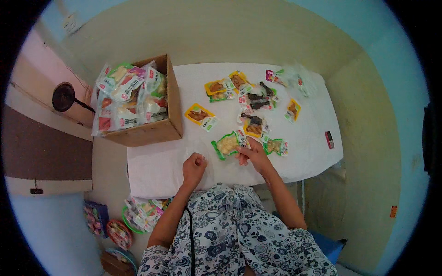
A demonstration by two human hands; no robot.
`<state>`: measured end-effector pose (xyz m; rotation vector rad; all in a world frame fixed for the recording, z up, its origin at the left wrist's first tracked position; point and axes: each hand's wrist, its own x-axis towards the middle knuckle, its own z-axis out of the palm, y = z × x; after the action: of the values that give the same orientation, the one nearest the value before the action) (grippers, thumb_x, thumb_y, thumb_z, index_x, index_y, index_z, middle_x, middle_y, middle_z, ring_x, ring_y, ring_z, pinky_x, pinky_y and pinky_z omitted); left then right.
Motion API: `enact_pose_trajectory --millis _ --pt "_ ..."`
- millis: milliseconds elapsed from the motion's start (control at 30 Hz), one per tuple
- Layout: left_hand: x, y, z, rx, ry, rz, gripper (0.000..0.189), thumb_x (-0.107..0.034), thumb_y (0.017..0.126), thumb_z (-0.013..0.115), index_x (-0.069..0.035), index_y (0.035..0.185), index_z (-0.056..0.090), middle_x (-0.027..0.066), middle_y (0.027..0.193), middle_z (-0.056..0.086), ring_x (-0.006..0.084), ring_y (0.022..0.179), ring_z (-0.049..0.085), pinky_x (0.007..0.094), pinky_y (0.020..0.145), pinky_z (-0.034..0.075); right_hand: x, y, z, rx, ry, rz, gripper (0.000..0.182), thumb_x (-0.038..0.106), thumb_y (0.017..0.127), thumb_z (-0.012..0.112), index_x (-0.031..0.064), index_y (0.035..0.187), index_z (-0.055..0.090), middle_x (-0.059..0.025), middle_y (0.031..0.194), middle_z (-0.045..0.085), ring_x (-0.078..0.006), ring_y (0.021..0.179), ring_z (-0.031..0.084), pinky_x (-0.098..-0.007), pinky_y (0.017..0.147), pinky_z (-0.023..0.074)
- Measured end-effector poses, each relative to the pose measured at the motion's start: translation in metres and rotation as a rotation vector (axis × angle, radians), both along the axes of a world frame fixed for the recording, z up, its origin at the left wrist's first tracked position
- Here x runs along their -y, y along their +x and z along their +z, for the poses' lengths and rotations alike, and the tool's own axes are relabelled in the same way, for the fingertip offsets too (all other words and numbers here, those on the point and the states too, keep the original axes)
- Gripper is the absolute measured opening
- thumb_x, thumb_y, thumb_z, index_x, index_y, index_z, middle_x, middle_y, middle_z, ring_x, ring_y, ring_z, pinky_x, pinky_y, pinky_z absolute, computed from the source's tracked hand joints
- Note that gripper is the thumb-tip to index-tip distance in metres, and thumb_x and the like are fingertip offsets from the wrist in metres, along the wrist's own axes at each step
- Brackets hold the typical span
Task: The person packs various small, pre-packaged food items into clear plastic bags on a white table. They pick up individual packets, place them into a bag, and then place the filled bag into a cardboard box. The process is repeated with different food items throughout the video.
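Observation:
My right hand [255,155] grips a green-edged vacuum food pouch [227,144] with pale contents, above the near part of the white-covered table [159,169]. To its left, my left hand [194,169] is closed on the edge of a clear plastic bag [197,147], which is hard to make out against the cloth. Another green pouch [274,146] lies just right of my right hand. Beyond it are a yellow pouch [253,129] and a pouch with a dark drumstick [252,119]. A yellow-edged pouch [199,114] lies apart, nearer the box.
A cardboard box [148,132] full of filled clear bags [121,82] stands at the table's left. Clear bags [300,79] lie at the far right, and a red mobile phone [329,139] near the right edge. A green basket [133,226] of packets stands below left.

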<state>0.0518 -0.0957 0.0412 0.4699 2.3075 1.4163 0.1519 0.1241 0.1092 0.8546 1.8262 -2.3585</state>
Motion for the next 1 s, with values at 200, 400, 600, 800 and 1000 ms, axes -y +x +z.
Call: enact_pose_trajectory --millis 200,400,600,800,1000 --pt "-0.014 0.002 0.013 -0.046 0.142 -0.015 0.010 -0.008 0.080 0.064 -0.004 0.084 0.056 0.0020 0.063 0.055 0.0077 0.058 0.052 0.0247 0.053 0.044 0.044 -0.005 -0.003 -0.099 0.211 -0.010 0.010 0.004 0.089 0.055 0.0009 0.091 0.045 -0.0093 0.071 0.058 -0.0119 0.052 0.057 -0.0239 0.040 0.0424" --pt "-0.012 0.006 0.022 0.204 0.240 0.001 0.009 -0.011 0.085 0.062 -0.005 0.088 0.055 0.0023 0.067 0.057 0.0092 0.060 0.055 0.0244 0.051 0.047 0.043 0.010 -0.022 -0.053 0.296 -0.057 0.011 0.003 0.089 0.053 0.0015 0.089 0.042 -0.0054 0.071 0.046 -0.0148 0.057 0.061 -0.0279 0.037 0.0452" --pt "-0.014 0.009 0.021 -0.026 0.145 -0.087 0.010 -0.012 0.088 0.059 -0.003 0.092 0.056 0.0031 0.070 0.058 0.0091 0.062 0.056 0.0254 0.056 0.048 0.070 0.007 -0.014 -0.069 0.106 -0.151 0.010 0.011 0.093 0.050 0.0022 0.093 0.047 0.0015 0.058 0.044 -0.0101 0.046 0.050 -0.0249 0.037 0.0380" --pt "-0.021 0.016 0.029 0.027 0.248 -0.172 0.014 -0.014 0.088 0.059 -0.003 0.096 0.057 0.0029 0.070 0.058 0.0089 0.062 0.054 0.0245 0.056 0.045 0.079 0.009 -0.088 0.047 0.204 -0.016 0.017 0.021 0.094 0.049 0.0061 0.095 0.057 0.0013 0.058 0.049 -0.0056 0.042 0.037 -0.0237 0.037 0.0279" --pt "-0.010 0.015 0.023 -0.058 0.006 -0.261 0.013 -0.015 0.086 0.057 -0.005 0.094 0.057 0.0067 0.069 0.057 0.0128 0.061 0.054 0.0296 0.057 0.044 0.073 0.005 -0.074 0.083 -0.295 -0.085 0.018 0.022 0.090 0.053 0.0052 0.087 0.057 -0.0029 0.067 0.056 -0.0088 0.043 0.039 -0.0253 0.038 0.0277"
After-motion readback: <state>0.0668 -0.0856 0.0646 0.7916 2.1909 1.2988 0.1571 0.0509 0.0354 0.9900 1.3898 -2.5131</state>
